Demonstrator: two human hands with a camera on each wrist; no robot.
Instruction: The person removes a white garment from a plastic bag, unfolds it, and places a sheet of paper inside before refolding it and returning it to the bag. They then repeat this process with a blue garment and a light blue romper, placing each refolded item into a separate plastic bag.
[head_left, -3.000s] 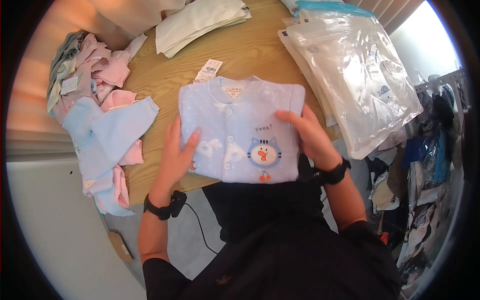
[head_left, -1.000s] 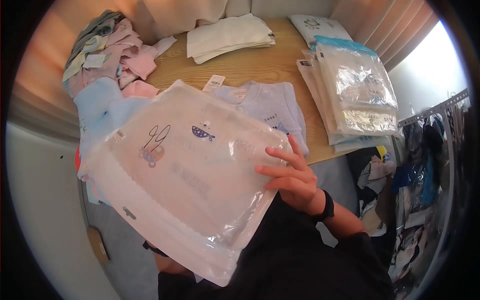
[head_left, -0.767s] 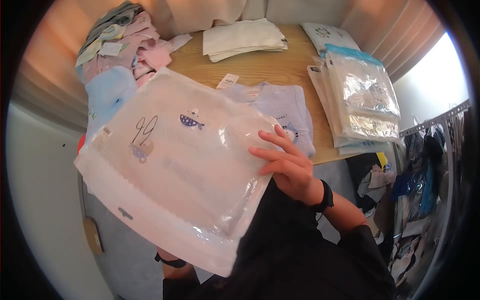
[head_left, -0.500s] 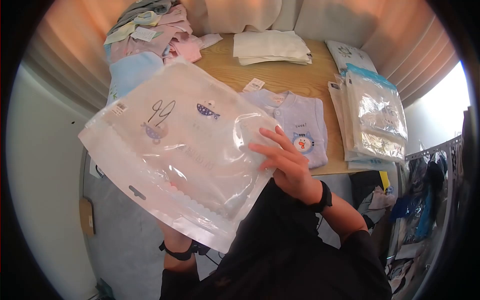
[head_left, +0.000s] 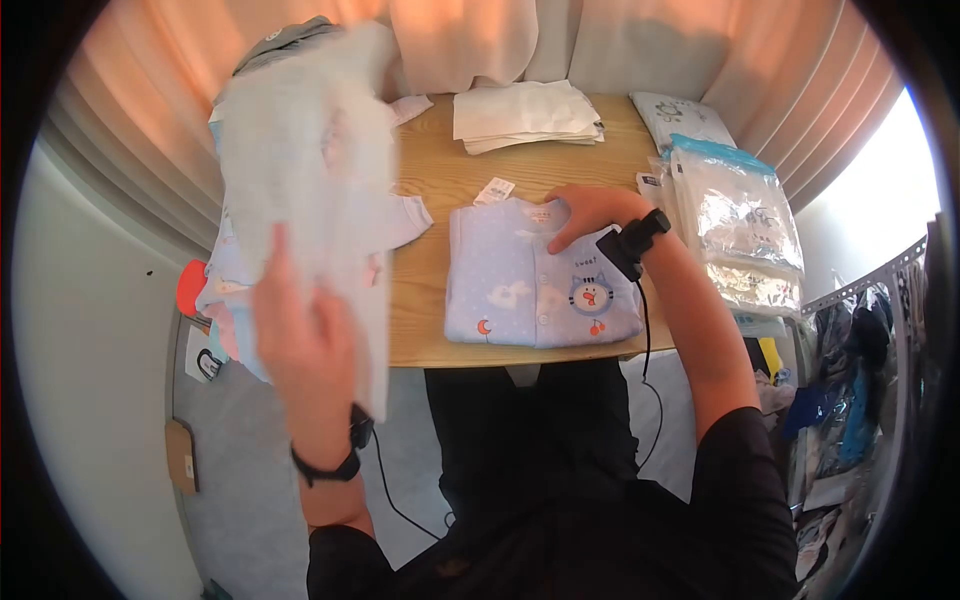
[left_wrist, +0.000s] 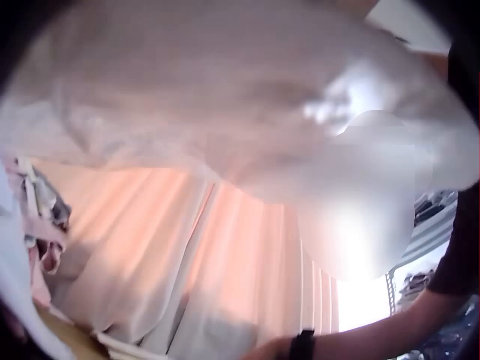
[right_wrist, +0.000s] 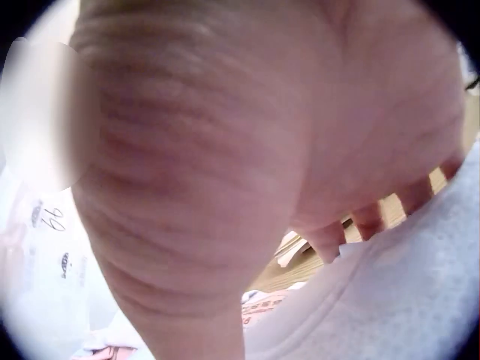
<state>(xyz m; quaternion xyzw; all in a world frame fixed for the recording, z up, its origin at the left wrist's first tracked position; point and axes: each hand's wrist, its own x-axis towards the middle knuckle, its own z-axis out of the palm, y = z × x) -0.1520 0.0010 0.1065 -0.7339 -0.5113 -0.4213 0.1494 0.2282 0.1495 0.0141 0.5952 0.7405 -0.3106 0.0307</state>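
A folded light-blue baby top [head_left: 515,270] lies on the wooden table, its buttoned front up, with a cat-face print and the word "sweet". At its neckline my right hand [head_left: 597,207] grips the top's back edge, thumb at the collar. In the right wrist view, the fingers [right_wrist: 367,221] reach behind the edge of the cloth. Off to the left, my left hand [head_left: 305,345] holds up a translucent plastic bag [head_left: 295,140], blurred. Handwriting on the bag [right_wrist: 52,221] shows in the right wrist view. A paper tag [head_left: 494,191] sticks out behind the top.
Behind the raised bag, baby clothes [head_left: 285,45] are heaped at the table's left. White sheets [head_left: 525,115] lie stacked at the back. Packed clear bags [head_left: 740,215] are piled on the right, beside a rack of clothes [head_left: 850,400]. Cables hang from both wrists.
My left hand has swung the bag upright to the left, off the baby top. My right hand has let go of the bag and moved to the top's collar.
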